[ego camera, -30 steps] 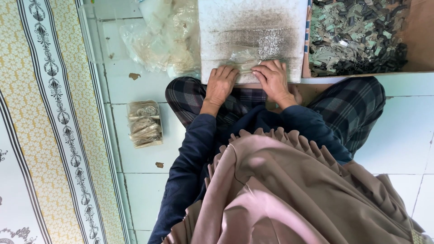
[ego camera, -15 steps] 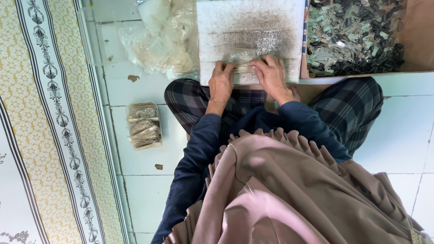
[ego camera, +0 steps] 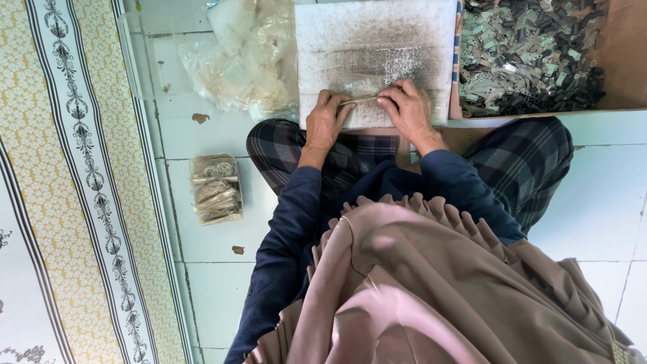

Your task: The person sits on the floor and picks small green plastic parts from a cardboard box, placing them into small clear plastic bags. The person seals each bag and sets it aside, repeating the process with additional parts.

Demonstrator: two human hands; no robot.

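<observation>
Left of the white board (ego camera: 377,40), a bound bundle (ego camera: 216,189) lies on the tiled floor (ego camera: 593,202), and crumpled clear bags (ego camera: 249,61) sit closer. On the board's near edge, your left hand (ego camera: 325,121) and right hand (ego camera: 411,111) pinch a thin strip (ego camera: 358,100), fingertips closed on either end. Right of it sits a box of small parts (ego camera: 532,54).

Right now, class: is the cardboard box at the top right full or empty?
Partly full. The cardboard box holds a heap of small dark and greenish pieces piled toward its left side, while bare brown cardboard shows on the right.
</observation>
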